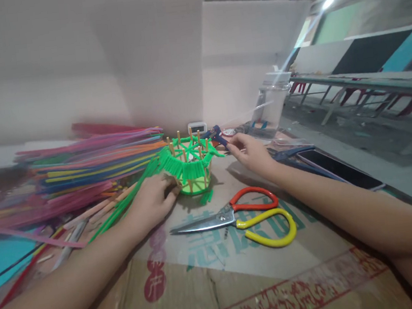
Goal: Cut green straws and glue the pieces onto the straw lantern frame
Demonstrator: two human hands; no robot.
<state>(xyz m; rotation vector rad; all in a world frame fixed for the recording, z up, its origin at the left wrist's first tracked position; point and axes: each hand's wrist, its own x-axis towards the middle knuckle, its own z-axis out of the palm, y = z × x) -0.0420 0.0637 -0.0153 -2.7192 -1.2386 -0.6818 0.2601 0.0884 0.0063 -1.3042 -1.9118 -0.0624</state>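
Clock positions are taken from the green basket as centre of the dial. The basket, an upright round frame of wooden sticks partly wound with fuzzy green material, stands on the cardboard-covered table.

Left hand: at 8 o'clock, against the near left side of the basket. Thumb lies close to the base; a gap shows between thumb and fingers. Whether this grip is closed on the frame cannot be told.

Right hand: at 3 o'clock, apart from the basket. Grip narrow, thumb and forefinger pinched on the end of a blue-handled tool at 2 o'clock.

Green strands trail from the basket towards 8 o'clock, alongside the left hand. A bundle of coloured stems lies at 9 to 10 o'clock, blurred at its outer end. Scissors with red and yellow handles lie at 5 o'clock, blades slightly parted. A small white device sits at 12 to 1, a clear jar at 2, and a phone beyond the right forearm at 3.
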